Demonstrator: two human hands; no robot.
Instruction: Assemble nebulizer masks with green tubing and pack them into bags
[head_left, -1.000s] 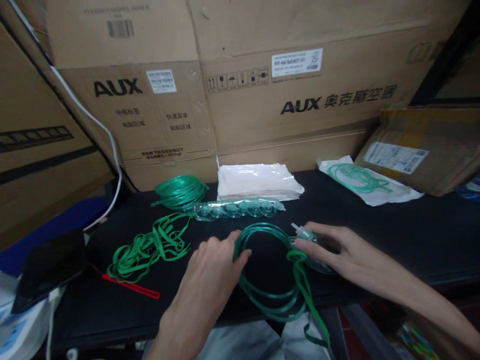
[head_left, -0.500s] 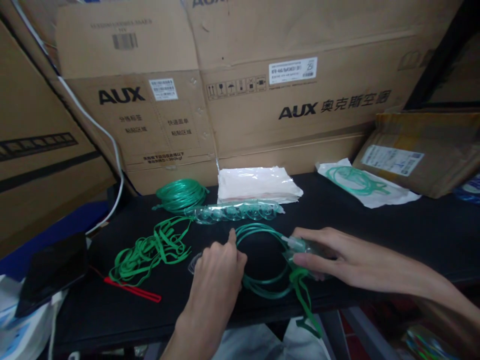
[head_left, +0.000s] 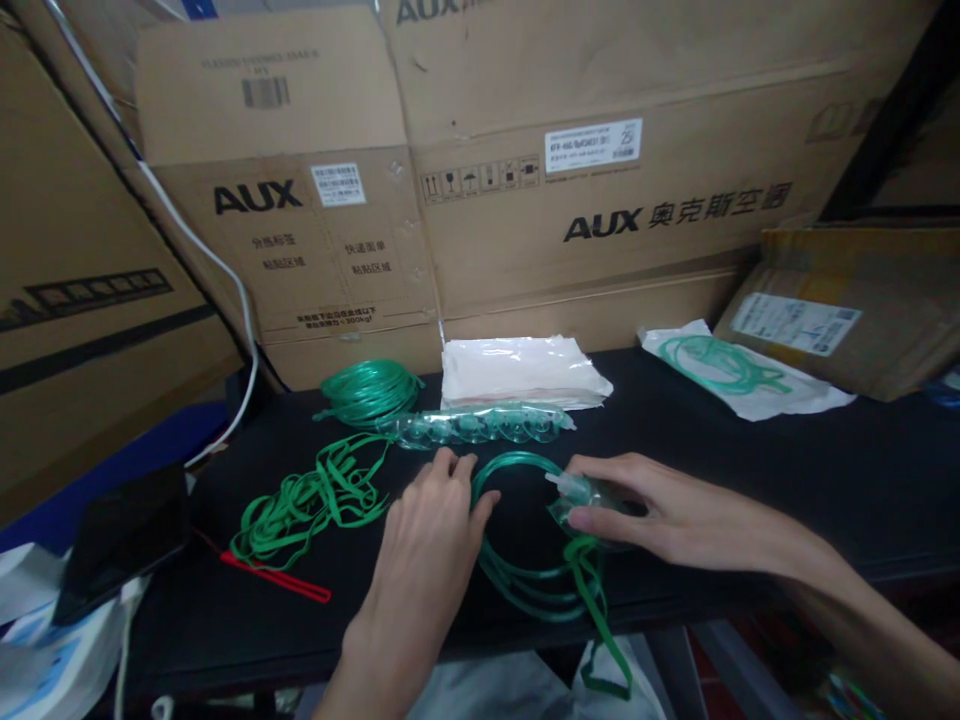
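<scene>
My right hand (head_left: 637, 505) is closed around a clear green oxygen mask (head_left: 592, 492), its pale connector sticking out to the left. From the mask a green elastic strap (head_left: 598, 610) hangs past the table's front edge. A loop of green tubing (head_left: 484, 565) lies on the table between my hands. My left hand (head_left: 433, 525) rests at the left side of this loop, palm down, fingers forward and thumb spread away. Its fingertips are partly hidden, and I cannot tell whether they touch the tubing.
Behind the hands lie a green tubing coil (head_left: 371, 390), a clear sleeve of green cup-like parts (head_left: 480, 425) and stacked white bags (head_left: 525, 372). Tangled green straps (head_left: 307, 505) and a red strip (head_left: 277, 577) are left. A bagged tubing set (head_left: 724, 365) lies right, by a carton (head_left: 847, 310).
My left hand has shifted slightly left, its thumb now spread from the fingers. The mask in my right hand has moved a little left. The whole view has shifted slightly.
</scene>
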